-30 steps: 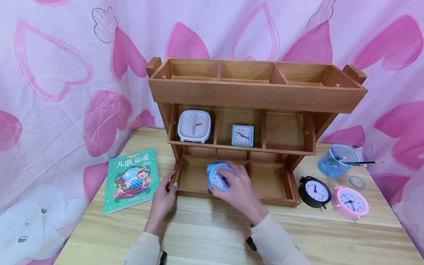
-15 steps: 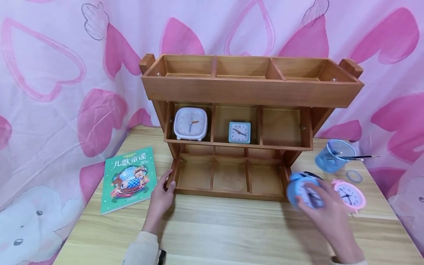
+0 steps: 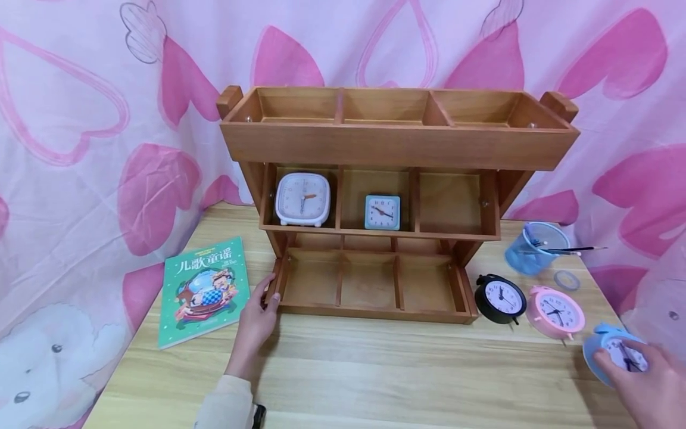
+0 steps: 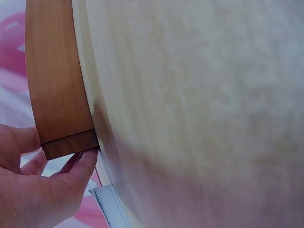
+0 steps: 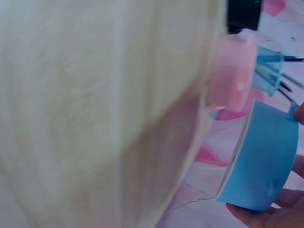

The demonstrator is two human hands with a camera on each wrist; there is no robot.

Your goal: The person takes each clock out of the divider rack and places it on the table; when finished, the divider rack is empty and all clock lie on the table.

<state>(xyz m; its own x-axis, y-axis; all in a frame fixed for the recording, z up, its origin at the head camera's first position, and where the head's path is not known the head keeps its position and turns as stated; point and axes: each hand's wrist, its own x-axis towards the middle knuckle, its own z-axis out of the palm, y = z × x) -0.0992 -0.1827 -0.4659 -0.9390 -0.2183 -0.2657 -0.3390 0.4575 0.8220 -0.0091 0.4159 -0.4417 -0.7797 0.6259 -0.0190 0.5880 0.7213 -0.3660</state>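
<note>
At the right edge of the head view, my right hand (image 3: 654, 381) grips a round blue alarm clock (image 3: 593, 353), its thumb and fingers about the case. The right wrist view has the clock's blue side (image 5: 263, 156) tilted, with fingertips at its edge. My left hand (image 3: 256, 319) holds the left end of the bottom tier of a three-tier wooden shelf (image 3: 396, 146). In the left wrist view, thumb and fingers pinch the shelf's wooden corner (image 4: 71, 145). A white clock (image 3: 302, 199) and a small teal square clock (image 3: 383, 213) stand in the middle tier's left and centre compartments.
Right of the shelf lie a black alarm clock (image 3: 501, 299) and a pink alarm clock (image 3: 555, 312). Behind them are a blue mesh pen cup (image 3: 530, 253) with pencils and a small ring (image 3: 567, 280). A green book (image 3: 203, 292) lies to the left. Heart-printed curtain surrounds the table.
My right hand has carried the blue alarm clock from the bottom tier rightward, past the black and pink clocks, to the table's right side. My left hand keeps its hold on the shelf.
</note>
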